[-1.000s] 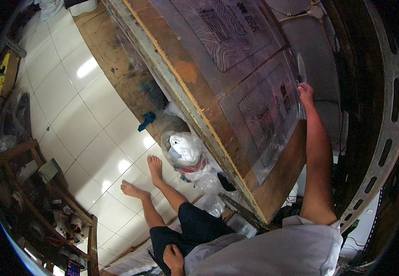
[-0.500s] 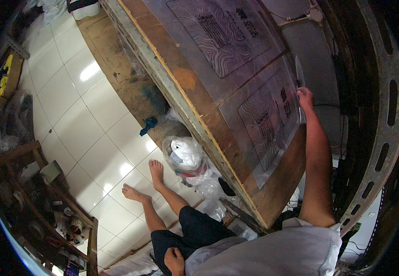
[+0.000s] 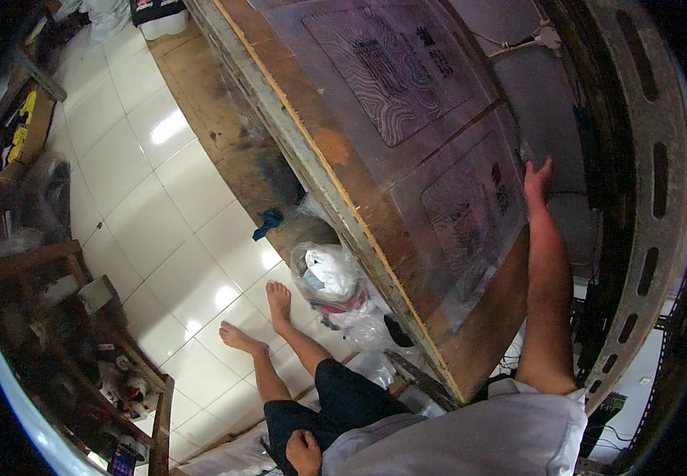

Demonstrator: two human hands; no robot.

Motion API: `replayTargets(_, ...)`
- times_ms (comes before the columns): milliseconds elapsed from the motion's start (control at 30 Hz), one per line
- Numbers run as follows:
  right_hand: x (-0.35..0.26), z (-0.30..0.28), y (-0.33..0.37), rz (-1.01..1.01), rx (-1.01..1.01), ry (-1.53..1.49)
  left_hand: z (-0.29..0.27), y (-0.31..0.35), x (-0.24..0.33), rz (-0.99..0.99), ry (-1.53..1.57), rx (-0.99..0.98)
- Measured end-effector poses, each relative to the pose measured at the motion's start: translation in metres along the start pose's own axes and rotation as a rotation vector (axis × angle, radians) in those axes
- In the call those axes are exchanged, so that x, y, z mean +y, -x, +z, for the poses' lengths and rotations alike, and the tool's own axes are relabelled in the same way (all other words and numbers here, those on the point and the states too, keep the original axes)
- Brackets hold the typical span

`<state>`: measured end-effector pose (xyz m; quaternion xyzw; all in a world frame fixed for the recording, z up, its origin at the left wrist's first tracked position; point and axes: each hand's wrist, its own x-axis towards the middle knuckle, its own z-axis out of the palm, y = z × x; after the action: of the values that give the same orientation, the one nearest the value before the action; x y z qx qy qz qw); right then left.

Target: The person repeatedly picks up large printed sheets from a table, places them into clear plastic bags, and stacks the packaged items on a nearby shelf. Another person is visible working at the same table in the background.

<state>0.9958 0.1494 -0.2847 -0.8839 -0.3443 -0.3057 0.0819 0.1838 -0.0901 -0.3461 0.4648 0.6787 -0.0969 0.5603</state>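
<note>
My right hand (image 3: pixel 538 181) reaches over the right edge of the wooden board, its thumb and fingers spread apart. Right beside its fingertips is a blurred, thin, pale knife (image 3: pixel 525 151) along the board's edge; whether a finger still touches it is hard to make out. Under my forearm's left side lies a clear printed plastic sheet (image 3: pixel 470 214) with wavy lines and dark marks. A second printed plastic sheet (image 3: pixel 379 75) lies beyond it. My left hand (image 3: pixel 304 452) rests on my thigh, fingers curled in, with nothing visible in them.
The wooden board (image 3: pixel 470 373) has a raw edge on its left. Below it on the tiled floor (image 3: pixel 193 230) stands a clear bag of white cloth (image 3: pixel 327 270), near a blue rag (image 3: pixel 267 224). A slotted metal rail (image 3: pixel 660 182) curves along the right. Wooden shelving (image 3: pixel 121 341) stands at left.
My right hand has opened from its grip on the knife and shifted slightly right of it. My left hand stays on my thigh. The whole view has shifted a little.
</note>
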Motion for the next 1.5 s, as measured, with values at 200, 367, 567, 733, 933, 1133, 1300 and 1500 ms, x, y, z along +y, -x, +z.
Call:
replayTargets(200, -0.202, -0.076, 0.095, -0.231, 0.014, -0.556, 0.014, 0.009, -0.021, 0.09, 0.044, 0.184)
replayTargets(367, -0.337, -0.226, 0.237, -0.412, -0.41, -1.126, -0.049, 0.037, 0.008, 0.332, 0.226, 0.117)
replayTargets(567, -0.388, -0.373, 0.405, -0.659, -1.104, -1.252, -0.18, 0.137, 0.048, 0.832, 0.437, 0.291)
replayTargets(733, -0.398, -0.478, 0.481, -0.766, -1.603, -1.183, -0.251, 0.219, -0.023, 0.843, 0.592, 0.774)
replayTargets(933, -0.438, -0.528, 0.501, -1.101, -1.299, -1.256, -0.334, 0.253, -0.138, 0.45, 0.18, 1.582)
replayTargets(1133, -0.446, -0.541, 0.486, -0.943, -1.183, -1.264, -0.417, 0.258, -0.155, 0.456, -0.185, 1.689)
replayTargets(1300, -0.416, -0.559, 0.489, -0.862, -1.164, -1.238, -0.446, 0.214, -0.114, 0.596, -0.416, 1.478)
replayTargets(1500, -0.372, -0.566, 0.511, -0.688, -1.315, -1.169, -0.459, 0.159, -0.092, 0.478, -0.567, 1.264)
